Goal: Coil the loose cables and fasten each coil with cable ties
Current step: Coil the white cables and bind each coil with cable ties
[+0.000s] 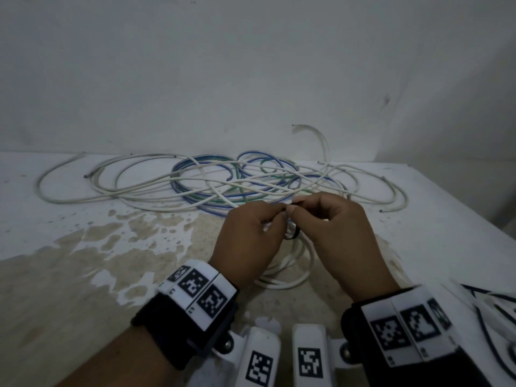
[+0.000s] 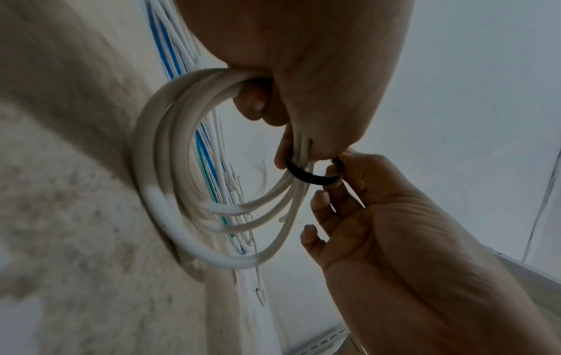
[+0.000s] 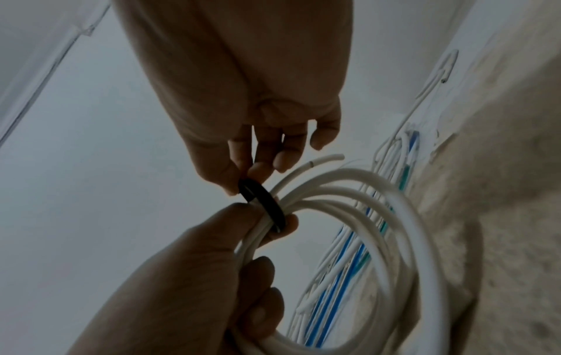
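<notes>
No readable words, brands or numbers, only black-and-white square code markers on the white wrist bands (image 1: 195, 291), tiny marks beneath them illegible

The loose cables (image 1: 212, 185) sprawl across the far half of the surface (image 1: 69, 275), before the wall (image 1: 251, 65). Nearer, right of centre, the coil (image 1: 290, 275) hangs between both hands, the tie (image 1: 293, 234) looped around its top.

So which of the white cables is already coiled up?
The white coil nearest the person, held in the left hand with a black tie looped around it by the right hand. The other white cables sprawl loose behind.
</notes>
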